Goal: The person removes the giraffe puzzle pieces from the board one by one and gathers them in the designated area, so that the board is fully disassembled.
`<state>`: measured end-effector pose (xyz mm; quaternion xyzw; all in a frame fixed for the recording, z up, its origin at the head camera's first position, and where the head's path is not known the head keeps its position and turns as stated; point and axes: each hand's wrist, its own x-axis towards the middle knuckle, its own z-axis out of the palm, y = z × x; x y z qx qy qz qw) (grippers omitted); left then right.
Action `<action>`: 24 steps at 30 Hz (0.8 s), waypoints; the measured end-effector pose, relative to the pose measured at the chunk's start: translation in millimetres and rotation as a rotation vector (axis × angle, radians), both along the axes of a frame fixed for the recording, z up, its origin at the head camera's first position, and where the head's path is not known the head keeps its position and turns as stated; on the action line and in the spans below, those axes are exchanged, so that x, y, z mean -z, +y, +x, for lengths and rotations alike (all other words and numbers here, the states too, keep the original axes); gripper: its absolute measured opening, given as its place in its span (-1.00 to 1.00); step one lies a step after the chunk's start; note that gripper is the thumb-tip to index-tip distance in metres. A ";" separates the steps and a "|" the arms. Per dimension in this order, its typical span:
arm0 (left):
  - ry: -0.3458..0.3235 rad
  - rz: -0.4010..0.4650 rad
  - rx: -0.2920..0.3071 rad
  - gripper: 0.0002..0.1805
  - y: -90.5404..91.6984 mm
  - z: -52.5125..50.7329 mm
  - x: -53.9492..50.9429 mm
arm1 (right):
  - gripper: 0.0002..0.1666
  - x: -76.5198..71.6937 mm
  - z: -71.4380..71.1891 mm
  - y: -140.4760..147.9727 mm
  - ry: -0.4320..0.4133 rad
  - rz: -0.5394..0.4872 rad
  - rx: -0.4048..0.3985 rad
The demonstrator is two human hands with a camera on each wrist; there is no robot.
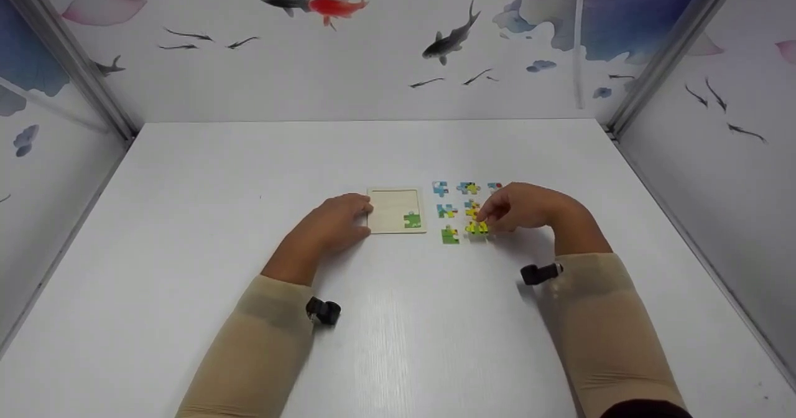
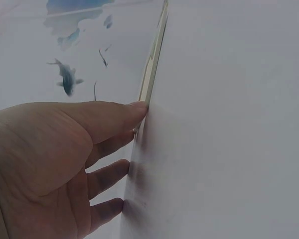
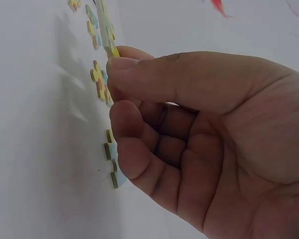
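Observation:
My left hand (image 1: pixel 339 219) rests at the left edge of a square wooden puzzle tray (image 1: pixel 387 201). The thumb tip touches the tray's side in the left wrist view, and the other fingertips reach down to the table. One green puzzle piece (image 1: pixel 411 220) lies in the tray's near right corner. To the right, my right hand (image 1: pixel 522 206) pinches a yellow-and-green puzzle piece (image 1: pixel 477 228) between thumb and index finger. This piece is tilted and looks slightly raised off the table, while the remaining fingers curl in toward the palm in the right wrist view.
Loose puzzle pieces lie in rough rows right of the tray, among them a blue one (image 1: pixel 440 188) at the back and a green-and-red one (image 1: pixel 450 235) at the front. Some are partly hidden behind my right hand. Printed walls enclose the white table (image 1: pixel 385 318).

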<state>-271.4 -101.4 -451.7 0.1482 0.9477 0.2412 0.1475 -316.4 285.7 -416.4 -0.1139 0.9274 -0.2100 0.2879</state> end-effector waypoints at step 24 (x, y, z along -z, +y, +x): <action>-0.015 -0.007 -0.008 -0.40 0.7 0.7 -2.3 | -0.71 0.6 -1.7 -9.0 0.061 -0.011 0.032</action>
